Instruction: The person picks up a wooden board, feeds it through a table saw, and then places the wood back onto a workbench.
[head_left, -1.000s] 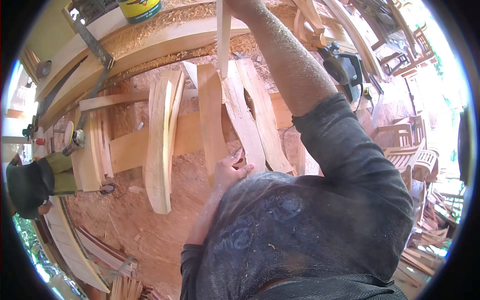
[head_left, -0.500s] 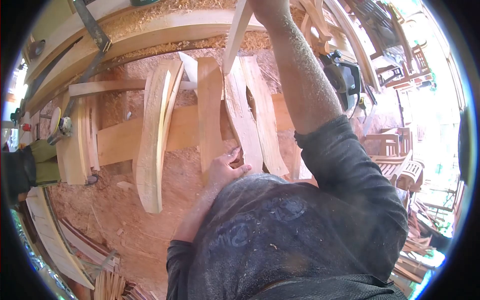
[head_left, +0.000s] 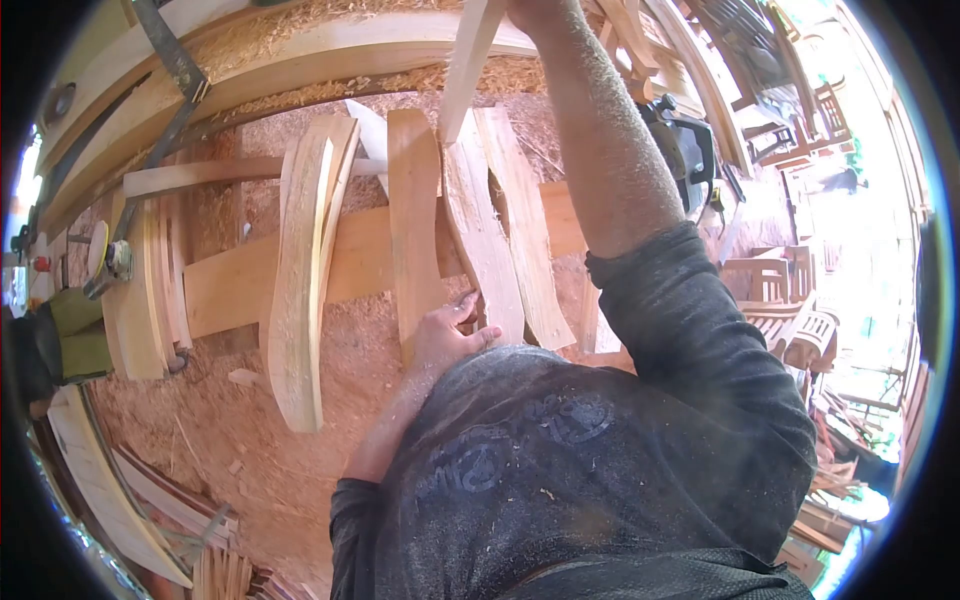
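Observation:
My left hand (head_left: 453, 328) is at the near end of a pale curved wooden slat (head_left: 482, 235), thumb and finger closed about its left edge, close against my shirt. My right hand (head_left: 540, 12) reaches to the top of the view, where its fingers are cut off. Beside it a narrow wooden strip (head_left: 468, 75) slants down onto the far end of the slat; whether the hand holds the strip is hidden. A second curved slat (head_left: 525, 230) lies just right of the first, and a browner one (head_left: 412, 220) lies to its left.
Stacked curved pieces (head_left: 305, 260) lie further left across a wide plank (head_left: 230, 290). Beyond them is a long beam (head_left: 340, 55) covered in shavings. A power tool (head_left: 678, 150) stands right of my forearm. Another person's green-clad leg (head_left: 80, 335) shows at left, near a sander (head_left: 112, 260).
The view has shifted slightly, so the wood appears a little further left. Both hands keep nearly the same places, and the strip still slants onto the slat.

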